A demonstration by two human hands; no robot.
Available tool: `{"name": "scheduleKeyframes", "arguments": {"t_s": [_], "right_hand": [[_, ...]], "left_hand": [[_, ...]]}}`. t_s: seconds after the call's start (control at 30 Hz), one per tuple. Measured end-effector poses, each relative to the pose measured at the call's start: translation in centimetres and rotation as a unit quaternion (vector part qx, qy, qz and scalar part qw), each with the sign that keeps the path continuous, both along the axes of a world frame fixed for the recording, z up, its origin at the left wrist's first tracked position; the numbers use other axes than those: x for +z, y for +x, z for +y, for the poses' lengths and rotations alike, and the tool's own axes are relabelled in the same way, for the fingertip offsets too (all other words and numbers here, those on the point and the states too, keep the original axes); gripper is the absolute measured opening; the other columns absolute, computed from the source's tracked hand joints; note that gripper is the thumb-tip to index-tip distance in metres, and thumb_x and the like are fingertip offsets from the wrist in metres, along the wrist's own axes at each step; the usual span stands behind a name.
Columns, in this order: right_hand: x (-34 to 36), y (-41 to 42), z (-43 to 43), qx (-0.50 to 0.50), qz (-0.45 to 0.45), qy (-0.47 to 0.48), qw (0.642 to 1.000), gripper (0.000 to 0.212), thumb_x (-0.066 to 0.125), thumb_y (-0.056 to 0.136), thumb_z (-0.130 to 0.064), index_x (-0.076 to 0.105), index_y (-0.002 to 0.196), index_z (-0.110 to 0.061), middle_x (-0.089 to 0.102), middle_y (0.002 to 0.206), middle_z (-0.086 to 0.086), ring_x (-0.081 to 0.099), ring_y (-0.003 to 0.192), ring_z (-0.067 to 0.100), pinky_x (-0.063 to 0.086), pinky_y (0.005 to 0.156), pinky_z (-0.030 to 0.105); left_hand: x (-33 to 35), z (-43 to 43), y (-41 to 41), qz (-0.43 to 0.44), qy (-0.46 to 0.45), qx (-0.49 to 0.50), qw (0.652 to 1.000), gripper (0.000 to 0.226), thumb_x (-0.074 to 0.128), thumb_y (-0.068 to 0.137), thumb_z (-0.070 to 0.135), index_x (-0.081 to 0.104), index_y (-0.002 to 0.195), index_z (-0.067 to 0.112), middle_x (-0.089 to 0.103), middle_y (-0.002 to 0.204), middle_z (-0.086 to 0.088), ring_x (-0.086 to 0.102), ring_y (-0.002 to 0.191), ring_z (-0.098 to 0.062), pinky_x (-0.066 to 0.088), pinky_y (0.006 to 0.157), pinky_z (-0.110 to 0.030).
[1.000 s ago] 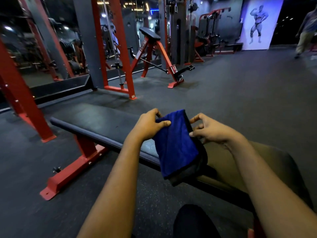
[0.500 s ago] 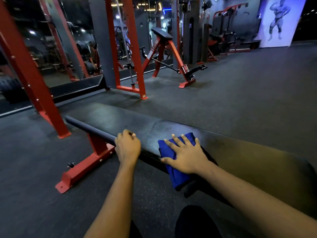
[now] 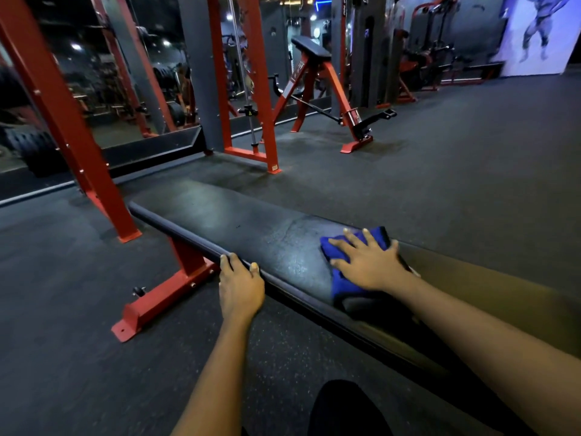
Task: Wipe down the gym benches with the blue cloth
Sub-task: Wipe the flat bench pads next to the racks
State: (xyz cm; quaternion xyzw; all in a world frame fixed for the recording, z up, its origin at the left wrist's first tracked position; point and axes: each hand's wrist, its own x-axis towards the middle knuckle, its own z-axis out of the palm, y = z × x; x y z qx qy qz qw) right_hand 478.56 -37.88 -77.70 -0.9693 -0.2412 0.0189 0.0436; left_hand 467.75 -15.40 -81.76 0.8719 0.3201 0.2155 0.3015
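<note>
The person is busy wiping the nearest gym bench (image 3: 188, 259). The right hand (image 3: 371, 265) lies flat with its fingers straight and spread. It presses the blue cloth (image 3: 342, 286) down on the black tabletop (image 3: 226, 221), about halfway along it. The left hand (image 3: 240, 287) curls over the near edge of the tabletop and grips it (to keep steady, I think). The far end of the tabletop is bare, and I can't tell if it is clean yet.

Next, I think the right hand should push the cloth toward that far end. It should keep the cloth flat so it does not bunch up. Another padded bench (image 3: 311, 47) stands farther back by the red frame (image 3: 251, 89). It likely needs a wipe too.
</note>
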Motion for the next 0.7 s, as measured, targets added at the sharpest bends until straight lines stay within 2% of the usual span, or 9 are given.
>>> {"name": "scheduleKeyframes", "arguments": {"t_s": [0.07,0.13,0.23,0.3,0.4,0.47,0.53,0.6,0.7], "right_hand": [[-0.3,-0.5,-3.7,-0.028,0.006,-0.004,1.0,0.054,0.026,0.099,-0.059,0.012,0.151,-0.05,-0.003,0.163,-0.016,-0.004,0.152,0.024,0.006,0.108,0.076],[0.2,0.6,-5.7,-0.104,0.03,0.015,0.994,0.054,0.027,0.1,-0.054,0.012,0.152,-0.047,-0.002,0.164,-0.011,-0.003,0.151,0.028,0.007,0.108,0.076],[0.8,3.5,-2.9,-0.185,0.038,0.038,0.981,0.055,0.028,0.099,-0.047,0.018,0.153,-0.041,0.004,0.165,-0.001,0.005,0.15,0.036,0.008,0.108,0.074],[0.8,3.9,0.5,-0.153,0.032,0.038,0.987,0.055,0.028,0.099,-0.045,0.021,0.153,-0.038,0.008,0.165,0.0,0.009,0.149,0.036,0.008,0.108,0.074],[0.1,1.2,3.4,-0.027,-0.009,0.04,0.999,0.053,0.027,0.101,-0.045,0.017,0.153,-0.039,0.008,0.165,-0.003,0.009,0.15,0.031,0.009,0.113,0.069],[-0.3,-1.9,2.7,0.05,-0.029,0.051,0.997,0.052,0.028,0.102,-0.046,0.018,0.152,-0.042,0.009,0.164,-0.007,0.01,0.15,0.024,0.01,0.116,0.062],[-0.9,-3.8,0.1,0.067,-0.039,0.069,0.995,0.051,0.031,0.101,-0.047,0.02,0.151,-0.046,0.012,0.163,-0.013,0.011,0.15,0.017,0.012,0.118,0.057],[-1.1,-2.9,-3.0,0.008,-0.034,0.08,0.996,0.049,0.033,0.101,-0.046,0.025,0.15,-0.045,0.015,0.163,-0.013,0.013,0.15,0.016,0.014,0.118,0.057],[-0.3,1.1,-5.3,-0.15,0.0,0.1,0.984,0.049,0.031,0.1,-0.045,0.028,0.149,-0.042,0.016,0.163,-0.007,0.013,0.15,0.023,0.012,0.116,0.062]], "left_hand": [[-0.2,-0.3,0.1,-0.006,0.002,0.013,1.0,0.059,0.037,0.104,0.029,0.02,0.153,0.0,0.012,0.161,-0.018,0.021,0.146,-0.035,0.023,0.117,-0.045],[-0.5,-0.8,0.2,-0.013,-0.002,0.017,1.0,0.06,0.035,0.104,0.029,0.017,0.154,0.002,0.01,0.162,-0.017,0.018,0.147,-0.034,0.02,0.118,-0.045],[-0.6,-1.0,0.1,-0.018,-0.002,0.017,1.0,0.06,0.034,0.105,0.03,0.014,0.155,0.003,0.007,0.163,-0.016,0.015,0.149,-0.032,0.018,0.119,-0.044],[-0.7,-0.9,0.1,-0.017,-0.001,0.022,1.0,0.06,0.034,0.105,0.03,0.016,0.155,0.003,0.008,0.163,-0.016,0.015,0.149,-0.032,0.018,0.119,-0.045],[-0.8,-1.3,0.2,-0.032,-0.008,0.035,0.999,0.058,0.034,0.105,0.029,0.017,0.155,0.005,0.009,0.164,-0.014,0.016,0.149,-0.03,0.017,0.119,-0.046],[-0.9,-1.8,0.4,-0.05,-0.017,0.048,0.997,0.057,0.033,0.105,0.029,0.018,0.155,0.007,0.009,0.164,-0.011,0.015,0.149,-0.028,0.017,0.121,-0.046],[-1.3,-2.1,0.5,-0.065,-0.02,0.061,0.996,0.056,0.031,0.105,0.029,0.018,0.155,0.008,0.009,0.164,-0.009,0.014,0.15,-0.027,0.016,0.121,-0.047],[-1.5,-2.4,0.6,-0.077,-0.023,0.066,0.995,0.055,0.03,0.105,0.028,0.018,0.155,0.008,0.009,0.164,-0.009,0.014,0.15,-0.026,0.015,0.121,-0.048],[-1.6,-2.4,0.6,-0.082,-0.019,0.067,0.994,0.055,0.03,0.105,0.027,0.019,0.155,0.007,0.01,0.164,-0.01,0.014,0.15,-0.027,0.014,0.121,-0.048]]}}
